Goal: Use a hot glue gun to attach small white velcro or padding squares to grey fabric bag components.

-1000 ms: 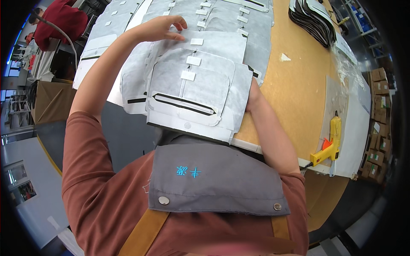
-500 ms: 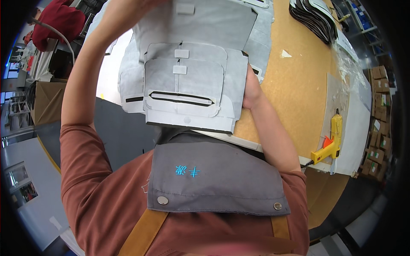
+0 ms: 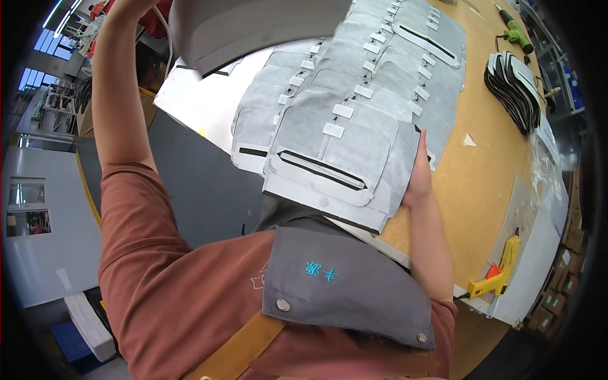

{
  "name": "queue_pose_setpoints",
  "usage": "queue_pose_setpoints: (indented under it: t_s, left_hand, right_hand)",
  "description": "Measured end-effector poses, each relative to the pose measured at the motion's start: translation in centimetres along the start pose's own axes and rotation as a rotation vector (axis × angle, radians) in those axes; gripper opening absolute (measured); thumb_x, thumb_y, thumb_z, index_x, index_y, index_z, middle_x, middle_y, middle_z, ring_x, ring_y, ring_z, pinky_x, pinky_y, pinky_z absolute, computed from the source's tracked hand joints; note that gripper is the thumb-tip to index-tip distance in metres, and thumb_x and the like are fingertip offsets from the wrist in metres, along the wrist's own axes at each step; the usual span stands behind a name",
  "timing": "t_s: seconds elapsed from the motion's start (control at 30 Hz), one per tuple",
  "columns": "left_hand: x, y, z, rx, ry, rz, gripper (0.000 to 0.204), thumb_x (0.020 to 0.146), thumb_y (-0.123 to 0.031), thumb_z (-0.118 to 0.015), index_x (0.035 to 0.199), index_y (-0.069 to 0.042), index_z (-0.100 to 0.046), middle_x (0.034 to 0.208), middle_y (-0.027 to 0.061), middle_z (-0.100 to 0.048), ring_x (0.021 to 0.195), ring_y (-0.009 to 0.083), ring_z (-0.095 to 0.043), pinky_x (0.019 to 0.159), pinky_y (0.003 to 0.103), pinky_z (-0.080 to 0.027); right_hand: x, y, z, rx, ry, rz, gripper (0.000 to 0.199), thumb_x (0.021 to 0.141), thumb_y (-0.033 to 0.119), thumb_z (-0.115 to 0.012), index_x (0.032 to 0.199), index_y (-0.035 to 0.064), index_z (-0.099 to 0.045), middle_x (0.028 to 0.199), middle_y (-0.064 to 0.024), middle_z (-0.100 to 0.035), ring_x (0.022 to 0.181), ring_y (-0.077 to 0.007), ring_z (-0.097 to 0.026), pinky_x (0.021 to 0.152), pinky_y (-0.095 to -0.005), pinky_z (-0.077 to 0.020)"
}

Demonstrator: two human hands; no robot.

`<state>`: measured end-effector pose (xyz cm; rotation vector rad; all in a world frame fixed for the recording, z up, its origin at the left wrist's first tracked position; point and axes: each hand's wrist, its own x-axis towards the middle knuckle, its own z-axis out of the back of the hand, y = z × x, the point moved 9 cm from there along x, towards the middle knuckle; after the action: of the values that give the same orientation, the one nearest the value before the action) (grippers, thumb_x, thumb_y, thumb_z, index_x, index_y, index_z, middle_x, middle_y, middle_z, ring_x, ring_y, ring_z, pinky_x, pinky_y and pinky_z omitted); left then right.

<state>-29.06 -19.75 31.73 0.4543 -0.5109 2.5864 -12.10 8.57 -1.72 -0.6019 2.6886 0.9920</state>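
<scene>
My left hand (image 3: 136, 6) is raised at the upper left, its fingers cut off by the picture's edge. Beside it a smooth grey sheet (image 3: 253, 31) hangs lifted in the air, blurred, with a dark lower edge. My right hand (image 3: 418, 180) grips the right edge of a grey fabric panel (image 3: 354, 126), thumb along the edge and fingers underneath. This panel has a dark zip slot (image 3: 323, 170), rounded pocket outlines and small white tabs (image 3: 334, 131). It lies tilted over the near table edge, at the front of overlapping similar panels (image 3: 380, 69).
A yellow glue gun (image 3: 500, 272) lies at the table's right edge. Dark-edged strips (image 3: 513, 92) are stacked farther back, near a green tool (image 3: 518, 37). Clear plastic film (image 3: 538, 158) covers part of the right side. A paper scrap (image 3: 468, 140) sits on the brown tabletop (image 3: 481, 177).
My left hand has moved up and left, and the grey sheet is now lifted away, uncovering the overlapping panels. My right hand stays on the panel's edge. The whole view has shifted and turned.
</scene>
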Motion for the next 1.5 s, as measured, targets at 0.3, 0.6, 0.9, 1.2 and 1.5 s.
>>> queue_pose_setpoints:
  t_s: [0.3, 0.6, 0.9, 1.2, 1.5]
  left_hand:
    - [-1.1, 25.2, -13.5, 0.449, 0.676, 0.072, 0.016, 0.081, -0.012, -0.066, 0.096, -0.007, -0.067, 0.083, 0.0095, -0.067, 0.08, 0.0225, -0.064, 0.074, 0.035, -0.05]
    - [-0.4, 26.5, -14.7, 0.85, 0.496, 0.158, 0.021, 0.085, -0.014, -0.063, 0.105, -0.016, -0.07, 0.099, 0.0087, -0.072, 0.095, 0.03, -0.068, 0.077, 0.042, -0.053]
    - [-11.3, 4.9, -18.7, -0.249, 0.119, 0.003, 0.024, 0.091, -0.012, -0.067, 0.114, -0.006, -0.068, 0.11, 0.0095, -0.072, 0.102, 0.0224, -0.069, 0.088, 0.031, -0.051]
    - [-23.6, -4.9, -20.5, -0.259, -0.121, -0.009, 0.026, 0.085, -0.009, -0.071, 0.111, -0.01, -0.07, 0.113, 0.0058, -0.071, 0.088, 0.0195, -0.072, 0.072, 0.028, -0.057]
    - [-25.4, -6.1, -20.9, -0.208, -0.204, -0.107, 0.023, 0.08, -0.006, -0.071, 0.104, -0.009, -0.072, 0.109, 0.0046, -0.073, 0.074, 0.0157, -0.071, 0.061, 0.024, -0.056]
  right_hand:
    - [0.5, -0.1, 0.0, -0.038, -0.022, 0.002, 0.071, 0.102, 0.058, -0.025, 0.146, 0.0028, -0.036, 0.142, -0.0148, -0.048, 0.127, -0.027, -0.052, 0.106, -0.0405, -0.0435]
    - [0.0, 0.0, -0.5, -0.006, 0.061, 0.046, 0.085, 0.097, 0.068, -0.027, 0.147, 0.0004, -0.032, 0.144, -0.0166, -0.046, 0.129, -0.0271, -0.049, 0.106, -0.0408, -0.0445]
    - [-0.1, 0.2, 0.3, -0.413, -0.156, -0.043, 0.088, 0.082, 0.012, -0.076, 0.15, -0.0009, -0.022, 0.143, -0.0172, -0.042, 0.127, -0.0239, -0.048, 0.101, -0.0367, -0.0467]
    - [-0.5, -0.2, -0.6, -0.408, -0.104, -0.036, 0.082, 0.083, 0.01, -0.075, 0.148, -0.0011, -0.026, 0.14, -0.0174, -0.045, 0.125, -0.0254, -0.05, 0.099, -0.0379, -0.0482]
    - [-0.8, -0.5, -2.4, -0.566, -0.175, 0.02, 0.074, 0.083, 0.007, -0.075, 0.144, -0.0002, -0.033, 0.135, -0.0154, -0.051, 0.122, -0.0244, -0.052, 0.1, -0.0367, -0.0464]
